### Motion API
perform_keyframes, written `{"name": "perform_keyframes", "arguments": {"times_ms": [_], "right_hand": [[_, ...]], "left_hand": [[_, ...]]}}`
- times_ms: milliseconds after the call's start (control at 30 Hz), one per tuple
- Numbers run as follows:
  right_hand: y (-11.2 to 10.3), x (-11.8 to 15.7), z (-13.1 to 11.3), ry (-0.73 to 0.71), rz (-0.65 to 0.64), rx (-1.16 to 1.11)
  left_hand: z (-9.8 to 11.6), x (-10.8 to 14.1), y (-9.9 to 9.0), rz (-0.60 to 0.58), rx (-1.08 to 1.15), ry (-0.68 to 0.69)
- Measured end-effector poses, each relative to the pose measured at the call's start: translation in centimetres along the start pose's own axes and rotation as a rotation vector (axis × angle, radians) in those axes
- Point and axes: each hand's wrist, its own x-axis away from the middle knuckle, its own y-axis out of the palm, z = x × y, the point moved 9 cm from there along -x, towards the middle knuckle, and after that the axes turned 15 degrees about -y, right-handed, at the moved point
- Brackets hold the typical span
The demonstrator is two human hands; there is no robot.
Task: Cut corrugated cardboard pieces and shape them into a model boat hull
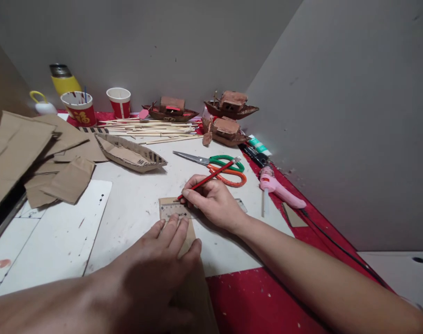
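A clear ruler [165, 212] lies across a strip of brown cardboard [188, 239] on the white board. My left hand [155, 260] rests over both with fingers spread, its fingertips pressing on the ruler's lower edge. In my right hand [211, 199] is a red pencil [211, 176], pinched near its point, which touches the cardboard just above the ruler. The ruler's far end shows beyond my right wrist. Just behind that hand lie scissors [211, 163] with green and orange handles.
A cardboard boat hull [127, 153], thin wooden sticks [155, 127] and brown model boats [228, 104] stand behind. Cardboard pieces [68, 178] lie at left. Paper cups [119, 104] and a yellow bottle [65, 83] stand at back. A pink glue gun [283, 190] with a cord lies at right.
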Motion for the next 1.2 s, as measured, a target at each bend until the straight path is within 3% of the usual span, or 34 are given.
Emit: {"name": "perform_keyframes", "arguments": {"times_ms": [500,633,767,967,1100,1200], "right_hand": [[0.0,0.0,0.0,0.024,-0.009,-0.008],[-0.7,0.1,0.1,0.036,0.097,-0.106],[-2.0,0.4,-0.8,-0.041,0.209,-0.096],[-2.0,1.0,-3.7,-0.126,0.062,0.171],[-2.1,2.3,-5.8,-0.284,-0.185,0.593],[-2.7,3.8,-4.9,-0.291,-0.339,0.817]], "left_hand": [[0.2,-0.2,-0.5,0.038,-0.004,0.021],[0.0,0.1,-0.1,0.029,0.001,0.012],[0.0,0.1,0.1,0.036,0.024,0.011],[0.0,0.1,-0.2,0.064,0.019,0.017],[0.0,0.2,-0.4,0.064,0.0,0.038],[0.0,0.3,-0.5,0.073,-0.021,0.024]]}}
